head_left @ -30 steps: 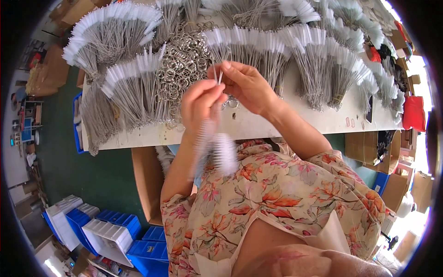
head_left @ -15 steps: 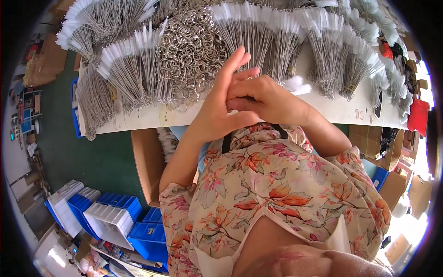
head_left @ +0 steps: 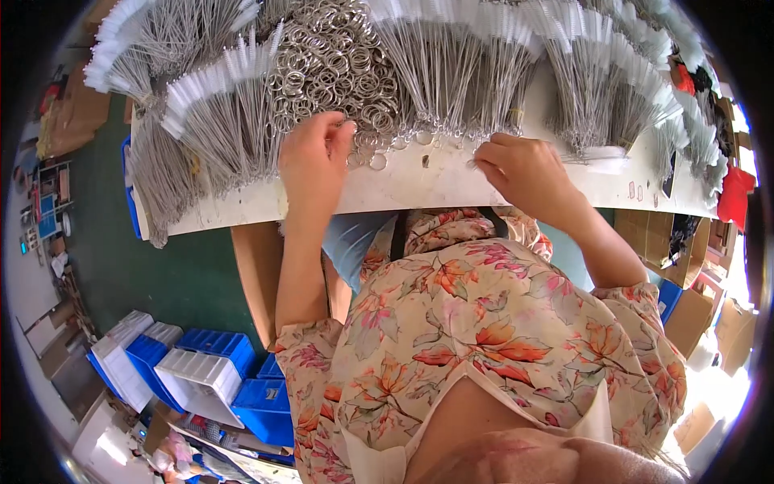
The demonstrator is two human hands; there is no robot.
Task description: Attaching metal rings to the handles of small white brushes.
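Observation:
My left hand (head_left: 313, 157) is at the near edge of a heap of silvery metal rings (head_left: 334, 68), thumb and fingers pinched together among them. Whether a ring is between the fingertips is hidden. Farther right, my right hand (head_left: 528, 173) hovers just over the table's near edge with its fingers curled closed. Thin wire ends poke out at its fingertips, and white-bristled wire brushes (head_left: 601, 159) stick out on its other side, so it appears to grip them by their stems. A few loose rings (head_left: 377, 161) lie between the hands.
Bundles of wire brushes (head_left: 230, 113) fan out left of the rings, and more bundles (head_left: 435, 73) stand to the right on the white table (head_left: 451, 181). A cardboard box (head_left: 254, 278) is below the table edge. Blue and white bins (head_left: 201, 371) sit on the green floor.
My hands were together over the table edge, left fingers extended. They have parted: the left moved left to the ring heap and pinched, the right moved right along with the brushes.

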